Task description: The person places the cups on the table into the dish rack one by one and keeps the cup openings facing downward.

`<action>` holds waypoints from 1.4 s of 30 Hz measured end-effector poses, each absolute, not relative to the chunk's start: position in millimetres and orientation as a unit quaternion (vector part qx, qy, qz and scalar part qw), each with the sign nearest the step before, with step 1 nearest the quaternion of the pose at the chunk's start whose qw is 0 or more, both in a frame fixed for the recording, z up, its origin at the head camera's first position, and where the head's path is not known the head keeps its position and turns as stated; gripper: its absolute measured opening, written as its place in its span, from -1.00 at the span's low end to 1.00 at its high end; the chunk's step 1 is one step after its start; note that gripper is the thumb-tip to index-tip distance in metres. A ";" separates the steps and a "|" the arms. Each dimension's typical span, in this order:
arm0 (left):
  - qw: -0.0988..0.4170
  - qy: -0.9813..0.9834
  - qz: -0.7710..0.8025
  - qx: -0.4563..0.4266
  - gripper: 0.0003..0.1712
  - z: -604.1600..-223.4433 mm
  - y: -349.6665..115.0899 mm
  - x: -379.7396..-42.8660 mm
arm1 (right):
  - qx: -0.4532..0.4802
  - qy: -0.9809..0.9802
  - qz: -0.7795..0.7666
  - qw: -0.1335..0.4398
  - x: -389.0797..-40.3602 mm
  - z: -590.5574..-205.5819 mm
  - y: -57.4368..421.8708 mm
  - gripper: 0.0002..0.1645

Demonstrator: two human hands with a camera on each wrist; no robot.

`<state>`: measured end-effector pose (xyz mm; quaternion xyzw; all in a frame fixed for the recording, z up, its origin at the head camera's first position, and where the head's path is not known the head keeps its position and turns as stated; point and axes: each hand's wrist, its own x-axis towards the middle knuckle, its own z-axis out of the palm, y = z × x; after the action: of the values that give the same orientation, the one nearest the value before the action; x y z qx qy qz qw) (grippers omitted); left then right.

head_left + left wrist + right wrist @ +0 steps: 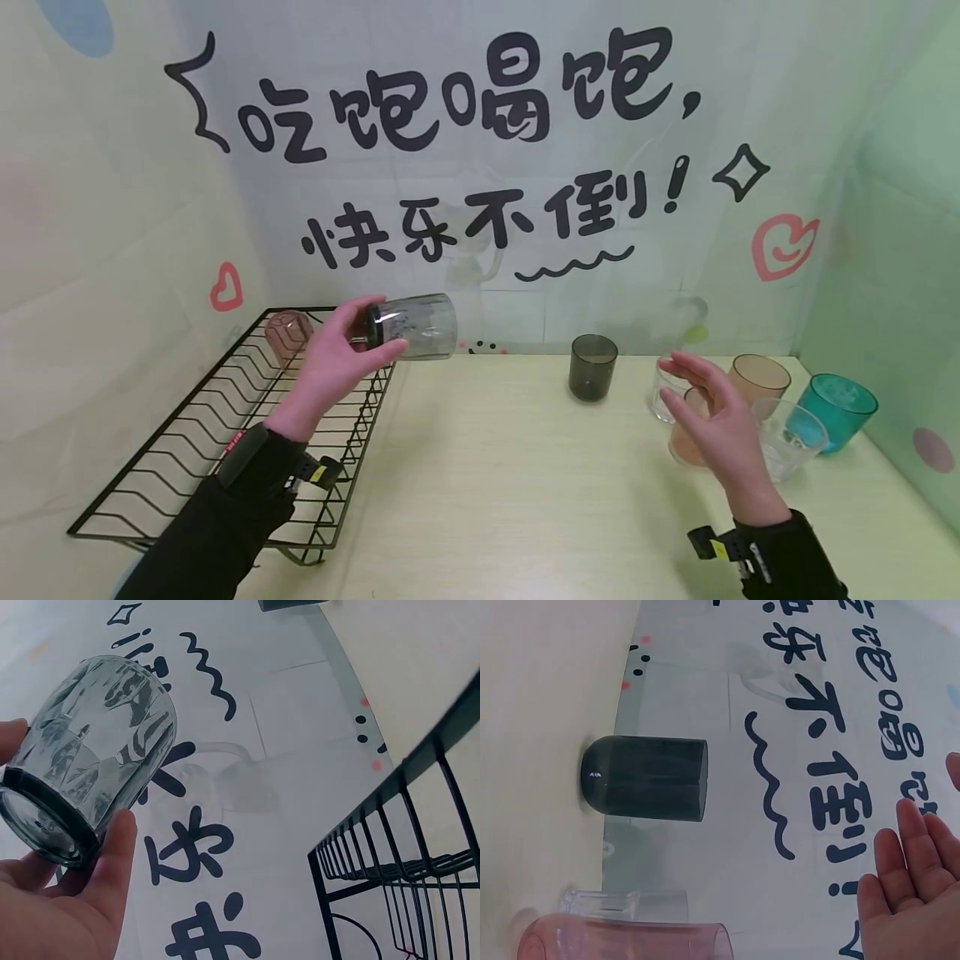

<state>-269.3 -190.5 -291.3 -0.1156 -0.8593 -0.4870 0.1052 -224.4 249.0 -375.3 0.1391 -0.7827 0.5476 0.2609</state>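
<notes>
My left hand [333,358] grips a grey-tinted glass [420,327] around its thick base. Raised near the rack's back right corner, the glass lies nearly level in the head view, its mouth pointing right. In the left wrist view, fingers and thumb hold the glass [97,742] on both sides. My right hand [720,425] has loosely extended fingers and holds nothing. It overlaps a pink glass [684,446] and a small clear glass [663,392] in the head view. Left of it, a dark grey cup [592,368] stands upright on the table.
A black wire rack [112,536] occupies the left side, with a pink glass [288,335] at its back end. On the right stand an amber glass [761,377], a clear faceted glass [795,442] and a teal glass [843,408]. A printed cloth backdrop [465,175] hangs behind the table.
</notes>
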 end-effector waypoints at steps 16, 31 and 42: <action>0.123 -0.870 -0.471 -0.074 -0.06 -289.1 -212.2 -278.7 | 0.118 -0.790 0.557 0.226 -221.1 -380.3 268.6 -0.40; 0.137 -0.876 -0.461 -0.028 -0.01 -294.8 -230.7 -295.4 | 0.088 -0.827 0.505 0.230 -220.4 -390.1 280.0 -0.37; 0.149 -0.878 -0.455 0.010 0.01 -303.7 -241.9 -308.1 | 0.086 -0.836 0.484 0.244 -221.1 -395.8 285.6 -0.36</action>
<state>-308.1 -241.9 -303.7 0.0097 -0.8780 -0.4548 0.1486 -221.1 285.6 -395.8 0.0861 -0.8360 0.4841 0.2435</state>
